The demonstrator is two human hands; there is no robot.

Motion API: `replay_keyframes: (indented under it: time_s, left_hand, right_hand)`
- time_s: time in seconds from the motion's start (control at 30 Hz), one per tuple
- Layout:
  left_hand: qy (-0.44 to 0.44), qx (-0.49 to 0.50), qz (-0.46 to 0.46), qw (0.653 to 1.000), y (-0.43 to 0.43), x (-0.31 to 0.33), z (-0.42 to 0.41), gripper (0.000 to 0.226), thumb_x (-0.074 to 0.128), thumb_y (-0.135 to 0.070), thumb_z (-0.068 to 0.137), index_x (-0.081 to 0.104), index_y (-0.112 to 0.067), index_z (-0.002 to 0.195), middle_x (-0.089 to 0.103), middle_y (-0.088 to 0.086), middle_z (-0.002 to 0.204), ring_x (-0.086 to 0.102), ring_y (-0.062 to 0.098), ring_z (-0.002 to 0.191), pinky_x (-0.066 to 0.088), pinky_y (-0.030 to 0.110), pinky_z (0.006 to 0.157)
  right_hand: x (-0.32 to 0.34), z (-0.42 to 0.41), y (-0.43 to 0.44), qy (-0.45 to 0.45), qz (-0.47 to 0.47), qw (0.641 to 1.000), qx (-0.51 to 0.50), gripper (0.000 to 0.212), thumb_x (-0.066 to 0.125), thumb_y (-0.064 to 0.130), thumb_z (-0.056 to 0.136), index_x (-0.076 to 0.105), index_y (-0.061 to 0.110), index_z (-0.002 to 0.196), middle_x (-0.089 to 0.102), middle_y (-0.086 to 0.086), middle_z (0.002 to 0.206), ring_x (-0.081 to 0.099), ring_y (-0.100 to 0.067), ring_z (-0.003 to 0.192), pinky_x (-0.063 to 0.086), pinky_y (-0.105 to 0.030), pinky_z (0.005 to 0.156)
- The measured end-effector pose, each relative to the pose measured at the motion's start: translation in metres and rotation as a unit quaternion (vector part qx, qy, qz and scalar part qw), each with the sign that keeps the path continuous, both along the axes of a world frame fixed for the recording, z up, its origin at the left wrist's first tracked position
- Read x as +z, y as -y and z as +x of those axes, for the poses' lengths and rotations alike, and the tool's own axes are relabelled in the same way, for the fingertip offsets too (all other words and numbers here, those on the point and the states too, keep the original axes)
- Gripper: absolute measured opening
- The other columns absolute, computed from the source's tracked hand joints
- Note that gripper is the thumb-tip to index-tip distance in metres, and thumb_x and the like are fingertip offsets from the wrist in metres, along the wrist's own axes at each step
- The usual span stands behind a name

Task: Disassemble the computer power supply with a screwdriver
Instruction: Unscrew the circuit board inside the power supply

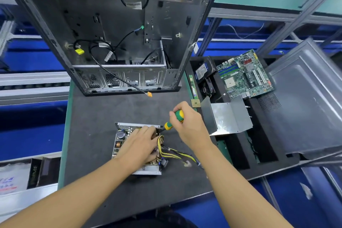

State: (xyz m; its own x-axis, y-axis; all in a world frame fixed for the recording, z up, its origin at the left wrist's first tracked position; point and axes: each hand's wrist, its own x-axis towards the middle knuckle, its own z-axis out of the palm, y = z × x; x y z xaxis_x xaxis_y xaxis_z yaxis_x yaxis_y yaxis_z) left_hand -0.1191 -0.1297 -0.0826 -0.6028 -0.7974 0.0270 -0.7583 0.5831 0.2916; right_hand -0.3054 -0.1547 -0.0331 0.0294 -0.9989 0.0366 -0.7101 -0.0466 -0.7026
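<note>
The right hand (187,123) is curled round the green-and-yellow handle of the screwdriver (175,119), whose tip meets the far right corner of the power supply (119,144). The left hand (142,143) lies flat on its exposed parts, fingers straight. The unit sits on the dark counter (103,113), in front of an empty computer case (111,33).

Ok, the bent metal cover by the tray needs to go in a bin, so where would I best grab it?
Pinch the cover's upright side wall from above. It stands free on the side nearest the right hand, which holds the screwdriver, and its top edge is exposed for thumb and fingers. The rest lies low across the black tray and is probably harder to get under.
</note>
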Motion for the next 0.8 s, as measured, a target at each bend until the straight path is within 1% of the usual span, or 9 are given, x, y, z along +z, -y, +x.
replay_keyframes:
  time_s: [0.07, 0.1, 0.2, 0.3, 0.37, 0.47, 0.6, 0.73, 0.8]
  left_hand:
    - [-0.058, 0.037, 0.027, 0.997, -0.001, -0.001, -0.002, 0.035, 0.088, -0.029, 0.059, 0.066, -0.020, 0.086, 0.060, -0.004, 0.090, 0.052, 0.016, 0.079, 0.052, 0.030, 0.063]
    - [-0.087, 0.051, 0.053, 0.993, 0.000, -0.003, -0.001, 0.032, 0.085, -0.025, 0.065, 0.068, -0.020, 0.092, 0.063, -0.006, 0.095, 0.054, 0.016, 0.085, 0.053, 0.033, 0.071]
    - [-0.092, 0.048, 0.108, 0.989, 0.006, -0.012, 0.006, 0.022, 0.064, -0.022, 0.087, 0.066, -0.025, 0.109, 0.062, -0.011, 0.112, 0.053, 0.017, 0.104, 0.045, 0.036, 0.093]
    - [-0.137, 0.055, 0.133, 0.980, 0.008, -0.015, 0.012, 0.024, 0.064, -0.010, 0.087, 0.070, -0.018, 0.109, 0.064, -0.001, 0.108, 0.059, 0.021, 0.103, 0.047, 0.034, 0.092]
    - [-0.153, 0.062, 0.134, 0.977, 0.008, -0.015, 0.013, 0.027, 0.067, -0.004, 0.084, 0.073, -0.015, 0.108, 0.066, 0.001, 0.105, 0.061, 0.020, 0.102, 0.047, 0.024, 0.091]
    - [-0.161, 0.096, 0.139, 0.972, 0.006, -0.015, 0.013, 0.030, 0.062, -0.003, 0.087, 0.071, -0.015, 0.114, 0.065, -0.002, 0.110, 0.059, 0.013, 0.106, 0.035, 0.008, 0.092]
    - [-0.181, 0.119, 0.145, 0.965, 0.005, -0.016, 0.011, 0.028, 0.061, -0.001, 0.088, 0.071, -0.011, 0.112, 0.068, -0.001, 0.112, 0.060, 0.017, 0.109, 0.040, 0.016, 0.096]
    - [-0.199, 0.147, 0.144, 0.958, 0.003, -0.018, 0.012, 0.027, 0.064, -0.001, 0.086, 0.074, -0.012, 0.109, 0.070, -0.002, 0.111, 0.062, 0.013, 0.107, 0.031, 0.001, 0.092]
    - [-0.206, 0.157, 0.147, 0.955, 0.003, -0.019, 0.012, 0.027, 0.066, -0.001, 0.084, 0.075, -0.011, 0.108, 0.071, -0.003, 0.111, 0.063, 0.012, 0.107, 0.031, 0.001, 0.093]
  right_hand:
    - [0.001, 0.000, 0.001, 0.004, 0.007, 1.000, -0.004, 0.014, 0.057, 0.036, 0.096, 0.047, 0.029, 0.089, 0.053, 0.011, 0.069, 0.051, -0.004, 0.068, 0.037, -0.019, 0.055]
    - [0.001, -0.001, 0.000, 0.006, 0.010, 1.000, -0.004, 0.014, 0.057, 0.036, 0.096, 0.047, 0.029, 0.089, 0.053, 0.011, 0.068, 0.050, -0.005, 0.067, 0.037, -0.020, 0.055]
    - [0.001, -0.002, 0.000, 0.005, 0.009, 1.000, -0.010, 0.014, 0.057, 0.035, 0.096, 0.047, 0.027, 0.089, 0.052, 0.009, 0.067, 0.049, -0.006, 0.066, 0.036, -0.020, 0.054]
    - [0.002, -0.004, -0.001, 0.008, 0.007, 1.000, -0.014, 0.014, 0.057, 0.035, 0.096, 0.047, 0.027, 0.089, 0.053, 0.008, 0.071, 0.050, -0.007, 0.069, 0.039, -0.024, 0.058]
    - [0.002, -0.005, -0.002, 0.005, 0.005, 1.000, -0.005, 0.014, 0.057, 0.034, 0.096, 0.047, 0.026, 0.089, 0.052, 0.010, 0.071, 0.050, -0.005, 0.068, 0.039, -0.022, 0.058]
    - [0.001, -0.004, -0.002, 0.011, -0.001, 1.000, -0.004, 0.014, 0.058, 0.031, 0.096, 0.048, 0.024, 0.088, 0.049, 0.013, 0.067, 0.049, -0.002, 0.064, 0.037, -0.017, 0.055]
    - [0.000, -0.002, -0.003, 0.021, 0.004, 1.000, -0.011, 0.014, 0.058, 0.033, 0.095, 0.049, 0.025, 0.088, 0.049, 0.014, 0.067, 0.049, -0.003, 0.065, 0.037, -0.017, 0.056]
    - [-0.002, 0.001, -0.003, 0.016, 0.015, 1.000, -0.002, 0.014, 0.058, 0.033, 0.096, 0.049, 0.024, 0.090, 0.052, 0.011, 0.071, 0.049, -0.008, 0.068, 0.042, -0.028, 0.060]
    - [-0.003, 0.002, -0.004, 0.019, 0.014, 1.000, -0.002, 0.014, 0.058, 0.031, 0.096, 0.049, 0.023, 0.091, 0.052, 0.011, 0.072, 0.049, -0.008, 0.068, 0.043, -0.030, 0.061]
